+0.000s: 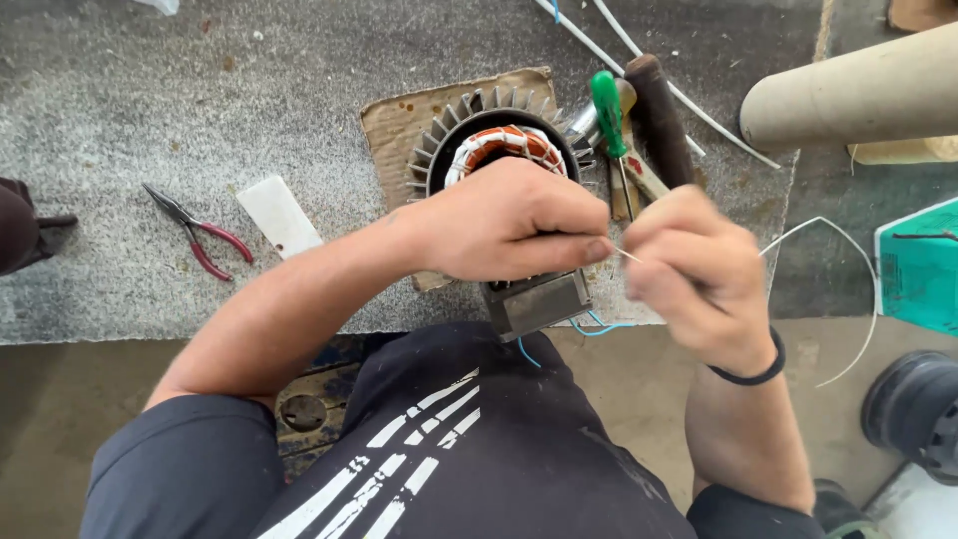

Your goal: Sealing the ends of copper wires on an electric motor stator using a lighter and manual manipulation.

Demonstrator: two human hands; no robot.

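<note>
Left hand [509, 225]: centre of frame, over the stator [504, 150], fingers pinched on a thin wire [629, 257].
Right hand [699, 274]: right of centre, pinching the same wire.
Stator: upper centre, on cardboard [399, 120].
Pliers [195, 232]: left, on the mat [150, 100].
Screwdriver [609, 115]: upper right of the stator.

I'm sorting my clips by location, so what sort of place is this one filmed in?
Probably a motor repair workshop. A finned motor housing with copper windings sits on a carpeted workbench, with red-handled pliers and a green screwdriver lying nearby.
</note>
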